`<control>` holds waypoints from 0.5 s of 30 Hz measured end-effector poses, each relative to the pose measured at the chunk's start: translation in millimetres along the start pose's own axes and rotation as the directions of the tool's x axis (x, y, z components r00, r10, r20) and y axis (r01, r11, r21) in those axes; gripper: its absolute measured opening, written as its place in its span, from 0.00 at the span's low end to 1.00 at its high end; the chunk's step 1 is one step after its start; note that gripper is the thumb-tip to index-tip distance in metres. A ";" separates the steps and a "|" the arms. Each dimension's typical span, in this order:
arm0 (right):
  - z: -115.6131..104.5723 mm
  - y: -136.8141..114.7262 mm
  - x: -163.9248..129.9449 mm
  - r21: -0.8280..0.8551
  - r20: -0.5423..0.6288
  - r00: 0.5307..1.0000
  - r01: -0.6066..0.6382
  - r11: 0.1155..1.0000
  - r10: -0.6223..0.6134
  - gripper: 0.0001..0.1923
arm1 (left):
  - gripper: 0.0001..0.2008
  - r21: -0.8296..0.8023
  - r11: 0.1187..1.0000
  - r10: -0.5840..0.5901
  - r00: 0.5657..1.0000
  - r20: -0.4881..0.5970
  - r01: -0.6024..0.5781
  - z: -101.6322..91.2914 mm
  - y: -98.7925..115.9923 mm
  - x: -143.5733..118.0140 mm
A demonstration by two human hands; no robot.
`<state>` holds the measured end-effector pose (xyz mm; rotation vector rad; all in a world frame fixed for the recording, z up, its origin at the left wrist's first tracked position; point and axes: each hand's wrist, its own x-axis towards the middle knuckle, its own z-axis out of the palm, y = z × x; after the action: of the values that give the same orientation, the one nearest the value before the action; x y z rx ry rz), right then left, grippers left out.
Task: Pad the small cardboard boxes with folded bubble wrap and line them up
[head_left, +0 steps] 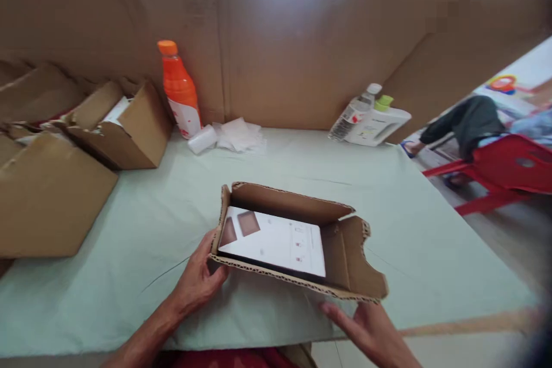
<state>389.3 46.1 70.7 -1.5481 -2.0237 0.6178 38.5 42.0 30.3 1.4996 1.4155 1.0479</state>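
Note:
A shallow brown cardboard box (345, 259) lies open on the pale green tablecloth (431, 230), near the front edge. Inside it lies a flat white item (276, 241) with two brown squares printed at its left end. My left hand (200, 279) grips the box's near left corner, thumb against its side wall. My right hand (366, 328) sits just below the box's near right corner with fingers spread, touching or almost touching the cardboard edge.
Several folded cardboard boxes (56, 184) are piled at the left. An orange bottle (179, 89), a white roll (202, 139) and crumpled tissue (239, 135) stand by the tall cardboard wall (302, 40). A clear bottle (353, 112) and white container (379, 123) lie at the back right. A seated person (470, 121) on a red chair (509, 169) is beyond the table.

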 end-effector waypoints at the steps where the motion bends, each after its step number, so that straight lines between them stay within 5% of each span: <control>1: 10.4 0.4 5.0 0.005 0.029 0.999 -0.029 1.000 0.029 0.26 | 0.31 -0.017 1.000 0.010 1.000 -0.012 -0.010 2.1 -0.5 1.0; 6: 45.9 -6.1 58.0 0.052 0.100 0.992 -0.079 0.995 0.074 0.23 | 0.28 -0.052 0.998 0.014 0.977 -0.211 -0.025 -7.0 -13.1 18.7; 12: 87.5 -29.4 142.5 0.219 0.142 0.990 -0.009 0.976 -0.022 0.20 | 0.15 -0.079 0.994 -0.103 0.905 -0.414 0.077 -53.4 -24.4 63.9; 15: 88.5 -29.9 176.9 0.370 0.231 0.967 0.019 0.929 -0.111 0.20 | 0.15 -0.070 0.995 -0.092 0.888 -0.450 0.068 -66.2 -28.4 76.0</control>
<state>272.1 206.0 43.9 -1.2255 -1.9812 1.1394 -31.2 120.1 28.7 1.1889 1.7349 1.4353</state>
